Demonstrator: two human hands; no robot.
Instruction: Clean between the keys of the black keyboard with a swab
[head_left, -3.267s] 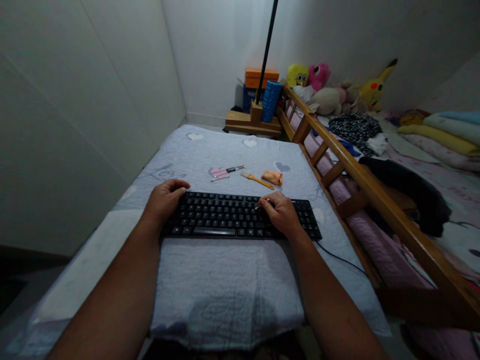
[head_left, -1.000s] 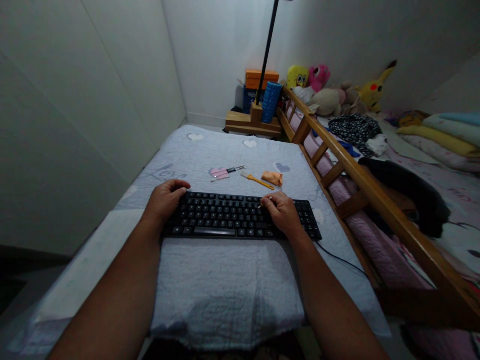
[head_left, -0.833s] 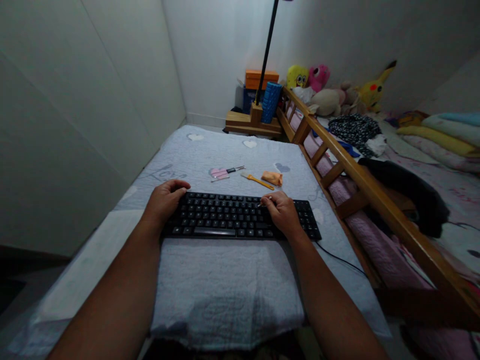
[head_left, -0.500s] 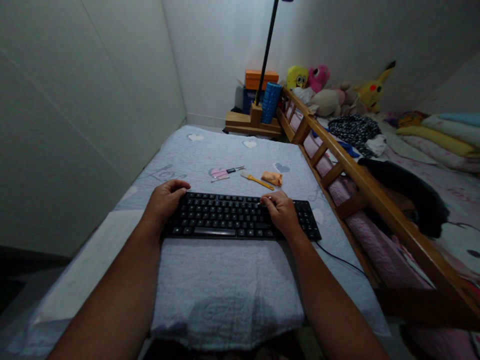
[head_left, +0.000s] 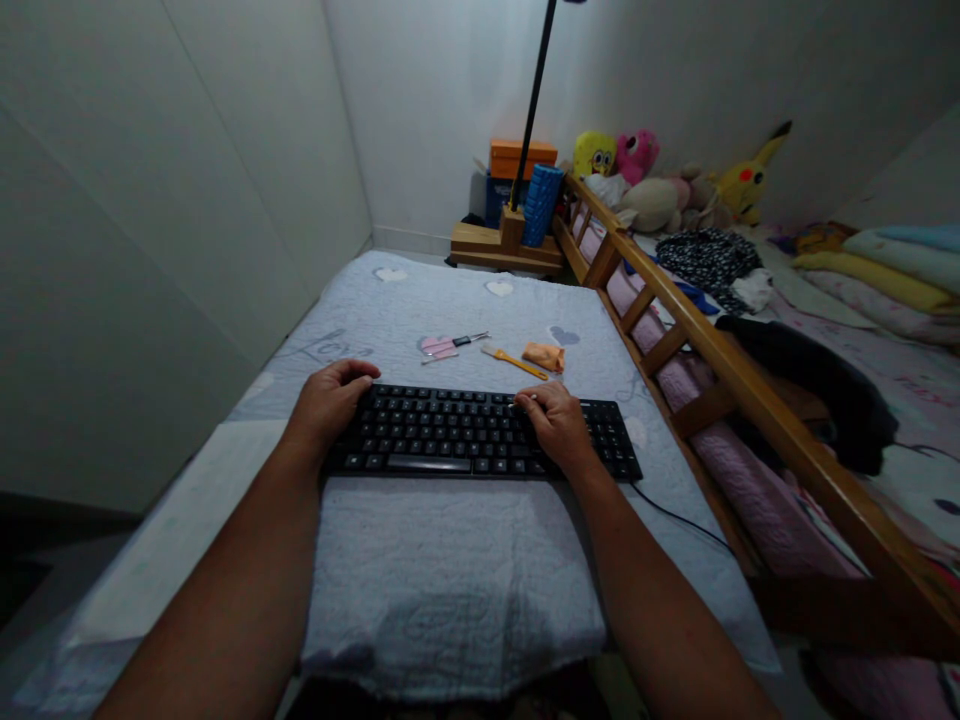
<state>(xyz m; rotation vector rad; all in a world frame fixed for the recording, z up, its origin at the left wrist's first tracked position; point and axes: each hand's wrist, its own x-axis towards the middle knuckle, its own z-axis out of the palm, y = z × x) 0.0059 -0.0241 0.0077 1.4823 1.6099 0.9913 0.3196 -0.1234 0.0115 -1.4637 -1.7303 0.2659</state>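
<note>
A black keyboard [head_left: 435, 432] lies across the cloth-covered surface. My left hand [head_left: 328, 402] grips the keyboard's upper left end, thumb on top near the corner. Over the keyboard's right part, my right hand [head_left: 556, 420] is closed in a pinch on a thin white-tipped stick, likely a cotton swab [head_left: 514, 404], its tip at the upper rows of keys. Beyond the keyboard lie a yellow-handled brush [head_left: 517, 363], a crumpled orange packet [head_left: 544, 357], a dark-handled metal tool [head_left: 469, 340] and another thin swab-like stick [head_left: 439, 357].
A cable [head_left: 679, 518] runs from the keyboard toward the wooden bed rail [head_left: 697, 350] on the right. White paper or cloth [head_left: 172, 530] lies at the left. At the back stand a blue roller [head_left: 541, 205], an orange box [head_left: 523, 157] and a black pole [head_left: 534, 110].
My right hand has shifted slightly to the left along the keyboard with the thin stick. My left hand and the keyboard have stayed in place.
</note>
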